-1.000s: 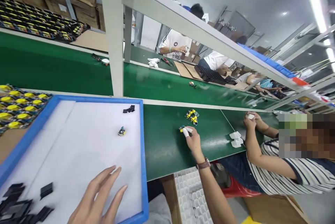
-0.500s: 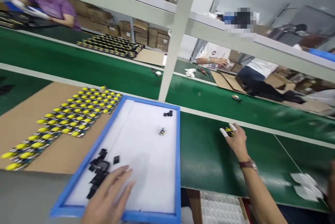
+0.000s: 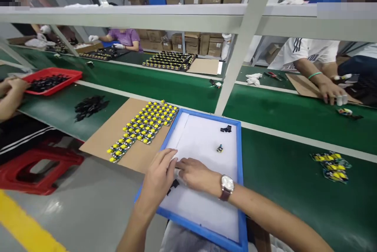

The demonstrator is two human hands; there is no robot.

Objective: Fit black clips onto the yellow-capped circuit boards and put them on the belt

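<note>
My left hand [image 3: 159,175] and my right hand [image 3: 196,174] are close together over the left side of a white tray [image 3: 210,208] with a blue rim. The fingers of both are bent and meet, and whatever is between them is hidden. White covers show on fingertips of my right hand, and a watch is on that wrist. Just below the hands, a few black pieces [image 3: 173,186] lie on the tray, partly covered. Farther up it are a small component [image 3: 220,148] and another small cluster of black pieces [image 3: 226,129].
Rows of yellow-topped circuit boards [image 3: 147,122] lie on cardboard [image 3: 131,161] left of the tray. More boards [image 3: 331,165] are to the right on the green surface. Farther left are a black pile [image 3: 91,107], a red bin [image 3: 53,87] and a red stool [image 3: 41,169]. Co-workers sit around.
My right hand has left the yellow-topped boards at the right and come over the tray beside my left hand. The view has swung left.
</note>
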